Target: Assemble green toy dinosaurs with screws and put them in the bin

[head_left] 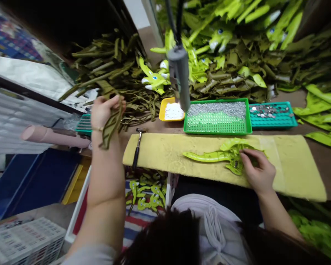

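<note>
My left hand [106, 112] is raised and pinches the top of a long olive-green fabric strip [111, 127], which hangs down from my fingers. My right hand [257, 171] lies on a lime-green fabric cutout [209, 156] with a long tail and a dragon-like shape, its fingers curled over the wider end. That cutout lies flat on a long yellow foam pad [298, 165]. A small hammer [138, 147] rests on the pad's left end, close to my left forearm.
Beyond the pad stand a yellow tray of white beads [171, 119], a green tray of silver studs [217, 127] and a teal tray of metal studs [270, 116]. A grey cylindrical press [179, 77] hangs above them. Olive and lime fabric pieces lie heaped behind.
</note>
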Demonstrator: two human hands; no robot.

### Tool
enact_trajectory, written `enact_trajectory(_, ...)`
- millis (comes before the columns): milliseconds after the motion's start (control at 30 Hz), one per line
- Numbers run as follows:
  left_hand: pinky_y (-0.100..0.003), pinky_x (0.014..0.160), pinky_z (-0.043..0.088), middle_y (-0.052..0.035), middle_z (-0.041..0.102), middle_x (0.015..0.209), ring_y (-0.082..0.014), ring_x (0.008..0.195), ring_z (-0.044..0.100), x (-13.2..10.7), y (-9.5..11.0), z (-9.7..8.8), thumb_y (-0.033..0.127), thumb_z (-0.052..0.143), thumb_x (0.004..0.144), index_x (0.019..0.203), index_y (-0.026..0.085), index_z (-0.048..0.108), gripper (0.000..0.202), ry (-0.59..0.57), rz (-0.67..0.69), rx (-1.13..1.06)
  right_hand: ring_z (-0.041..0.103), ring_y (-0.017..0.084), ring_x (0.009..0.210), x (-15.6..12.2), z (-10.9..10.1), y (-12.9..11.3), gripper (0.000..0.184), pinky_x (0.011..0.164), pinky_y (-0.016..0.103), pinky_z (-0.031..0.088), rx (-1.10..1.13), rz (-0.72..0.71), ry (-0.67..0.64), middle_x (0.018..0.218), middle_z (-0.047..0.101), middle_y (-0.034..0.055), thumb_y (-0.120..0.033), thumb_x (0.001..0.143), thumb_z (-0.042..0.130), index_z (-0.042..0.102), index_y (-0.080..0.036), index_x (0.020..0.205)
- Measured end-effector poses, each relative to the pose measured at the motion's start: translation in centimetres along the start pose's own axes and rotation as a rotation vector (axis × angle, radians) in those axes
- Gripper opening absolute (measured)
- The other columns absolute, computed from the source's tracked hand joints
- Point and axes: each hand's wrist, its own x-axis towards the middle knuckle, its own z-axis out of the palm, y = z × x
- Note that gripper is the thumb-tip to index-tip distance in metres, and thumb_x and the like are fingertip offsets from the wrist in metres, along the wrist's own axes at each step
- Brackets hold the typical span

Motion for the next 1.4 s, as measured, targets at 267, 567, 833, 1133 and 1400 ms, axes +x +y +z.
enact_trajectory(267, -0.024, 0.044, 0.033, 0.0026, 0.043, 0.061, -0.0096, 0.053, 0.041, -13.7, 0.2, 7.7, 0.073, 0.062, 0.07, 0.087, 0.018, 0.062, 0.058, -0.331, -0.288, -0.099, 0.07, 0.016, 0.081, -0.3, 0.1, -1.3, 0.017, 0.078, 0.036, 0.059, 0.096, 0.183, -0.041, 0.089, 0.075, 0.0024, -0.032, 0.081, 0.067, 0.07, -0.021, 0.094)
enact_trajectory(567, -0.034, 0.064, 0.05, -0.0033, 0.065, 0.08, -0.0185, 0.07, 0.062, -15.6, 1.3, 14.3, 0.046, 0.068, 0.082, 0.084, 0.021, 0.061, 0.027, -0.959, 0.219, 0.563, 0.068, 0.014, 0.082, -0.4, 0.1, -0.3, 0.016, 0.08, 0.032, 0.057, 0.214, 0.205, -0.042, 0.093, 0.075, 0.0014, -0.032, 0.082, 0.067, 0.07, -0.022, 0.093)
enact_trajectory(833, -0.043, 0.08, 0.045, -0.0142, 0.063, 0.095, -0.03, 0.09, 0.058, -18.4, -5.0, 15.5, 0.058, 0.036, 0.095, 0.128, 0.017, 0.058, 0.056, -0.987, 0.777, 1.376, 0.068, 0.018, 0.09, 0.2, -0.6, -0.3, 0.019, 0.084, 0.035, 0.054, 0.134, 0.11, -0.194, 0.095, 0.074, 0.0041, -0.029, 0.084, 0.062, 0.07, -0.021, 0.099)
enact_trajectory(1133, -0.041, 0.083, 0.044, -0.0146, 0.062, 0.103, -0.0282, 0.092, 0.052, -18.5, -8.7, 14.7, 0.055, 0.04, 0.095, 0.131, 0.019, 0.059, 0.054, -1.016, 0.789, 1.218, 0.065, 0.017, 0.085, 1.1, -1.3, -0.8, 0.014, 0.081, 0.035, 0.05, 0.105, 0.04, -0.289, 0.087, 0.072, 0.0027, -0.022, 0.084, 0.054, 0.068, -0.021, 0.086)
enact_trajectory(1400, -0.043, 0.087, 0.046, -0.016, 0.06, 0.105, -0.0284, 0.094, 0.052, -18.6, -9.6, 14.1, 0.052, 0.042, 0.094, 0.138, 0.018, 0.054, 0.056, -1.017, 0.697, 1.129, 0.058, 0.024, 0.105, 2.3, -0.6, -1.3, 0.021, 0.09, 0.04, 0.044, -0.238, -0.105, -0.401, 0.108, 0.07, 0.0068, -0.036, 0.089, 0.06, 0.072, -0.022, 0.099)
